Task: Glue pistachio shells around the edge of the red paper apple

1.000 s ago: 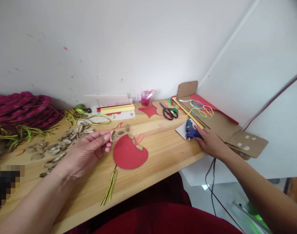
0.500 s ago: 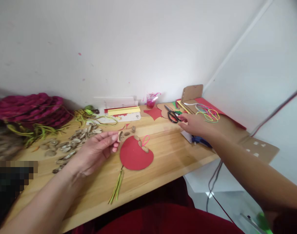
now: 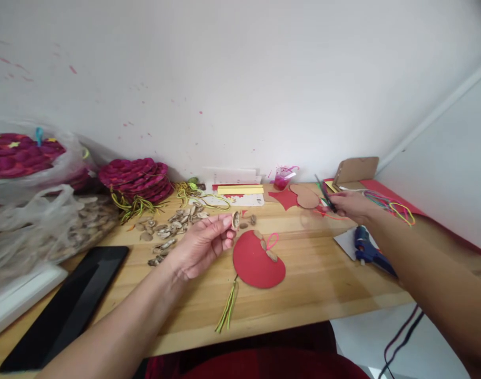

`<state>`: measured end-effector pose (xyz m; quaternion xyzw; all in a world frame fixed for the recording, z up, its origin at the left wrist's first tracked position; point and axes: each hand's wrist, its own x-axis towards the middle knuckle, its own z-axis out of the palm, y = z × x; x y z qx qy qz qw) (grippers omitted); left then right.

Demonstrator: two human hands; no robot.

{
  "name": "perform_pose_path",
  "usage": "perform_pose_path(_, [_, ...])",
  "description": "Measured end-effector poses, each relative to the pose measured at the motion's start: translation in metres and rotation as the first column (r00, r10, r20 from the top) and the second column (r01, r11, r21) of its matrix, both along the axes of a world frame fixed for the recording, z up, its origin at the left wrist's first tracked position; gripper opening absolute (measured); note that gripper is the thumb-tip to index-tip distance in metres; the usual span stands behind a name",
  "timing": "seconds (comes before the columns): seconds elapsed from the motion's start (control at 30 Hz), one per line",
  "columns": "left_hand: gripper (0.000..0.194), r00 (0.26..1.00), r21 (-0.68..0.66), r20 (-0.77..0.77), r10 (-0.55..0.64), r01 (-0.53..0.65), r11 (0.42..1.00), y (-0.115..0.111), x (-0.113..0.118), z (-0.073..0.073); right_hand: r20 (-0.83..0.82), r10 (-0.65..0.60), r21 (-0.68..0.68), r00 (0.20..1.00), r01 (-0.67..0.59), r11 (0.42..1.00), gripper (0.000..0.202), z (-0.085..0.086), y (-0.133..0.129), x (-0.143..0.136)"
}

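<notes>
My left hand (image 3: 208, 239) pinches a brown half nut shell (image 3: 235, 221) between thumb and fingertips, hollow side turned right. Just right of it and below lies a red rounded card cutout (image 3: 258, 263), with several brown shells along its top notch, a pink loop (image 3: 272, 241) there and a yellow-green tassel (image 3: 227, 308) at its lower left. At the back right, my right hand (image 3: 349, 204) is closed on black-handled scissors (image 3: 327, 196), whose blades point up and left; its fingers partly cover the handles. Loose shells (image 3: 180, 221) are scattered behind and left of my left hand.
A blue glue gun (image 3: 369, 247) rests on a white card below my right forearm. Along the wall stand a pink-stained cup (image 3: 283, 179), yellow strips (image 3: 240, 189) and magenta coiled pieces (image 3: 135, 179). A plastic bag of shells (image 3: 82, 226) and a black flat object (image 3: 70, 310) occupy the left.
My right hand has taken hold of the scissors and tilted them up off the table. The view has swung left, showing more bags. My left hand still pinches the shell.
</notes>
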<state>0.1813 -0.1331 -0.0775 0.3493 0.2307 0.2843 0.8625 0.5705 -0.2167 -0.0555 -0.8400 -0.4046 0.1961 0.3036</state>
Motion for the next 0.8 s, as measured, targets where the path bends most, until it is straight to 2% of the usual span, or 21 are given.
perform_pose_path(0.1, [0.032, 1.0, -0.008, 0.004, -0.001, 0.001, 1.0, -0.002, 0.0, 0.001, -0.141, 0.056, 0.167, 0.988, -0.032, 0.985, 0.04, 0.003, -0.014, -0.027])
perform_pose_path(0.17, [0.032, 1.0, -0.014, 0.0, 0.005, -0.005, 1.0, -0.004, 0.001, 0.001, -0.19, 0.102, 0.23, 0.976, -0.057, 0.972, 0.045, 0.005, -0.022, -0.057])
perform_pose_path(0.23, [0.034, 1.0, -0.025, -0.017, 0.004, -0.005, 1.0, -0.006, 0.002, 0.001, -0.243, 0.218, 0.27, 0.945, -0.15, 0.951, 0.043, 0.007, -0.027, -0.094])
perform_pose_path(0.33, [0.037, 0.999, -0.045, -0.049, -0.017, 0.015, 0.999, -0.01, 0.004, -0.002, -0.282, 0.403, 0.376, 0.871, -0.287, 0.881, 0.034, 0.01, -0.022, -0.146])
perform_pose_path(0.43, [0.034, 0.998, -0.051, -0.026, -0.051, 0.049, 0.997, -0.013, 0.006, -0.005, -0.291, 0.542, 0.482, 0.788, -0.369, 0.795, 0.03, 0.012, -0.009, -0.179])
perform_pose_path(0.57, [0.032, 0.996, -0.068, 0.012, -0.092, 0.093, 0.993, -0.016, 0.008, -0.009, -0.338, 0.646, 0.547, 0.684, -0.416, 0.726, 0.029, 0.012, 0.005, -0.196])
perform_pose_path(0.67, [0.032, 0.993, -0.084, 0.027, -0.111, 0.112, 0.99, -0.017, 0.008, -0.012, -0.388, 0.657, 0.545, 0.646, -0.414, 0.729, 0.028, 0.012, 0.006, -0.2])
perform_pose_path(0.8, [0.027, 0.989, -0.104, 0.069, -0.132, 0.139, 0.985, -0.018, 0.008, -0.013, -0.425, 0.641, 0.552, 0.639, -0.379, 0.743, 0.028, 0.013, 0.004, -0.202])
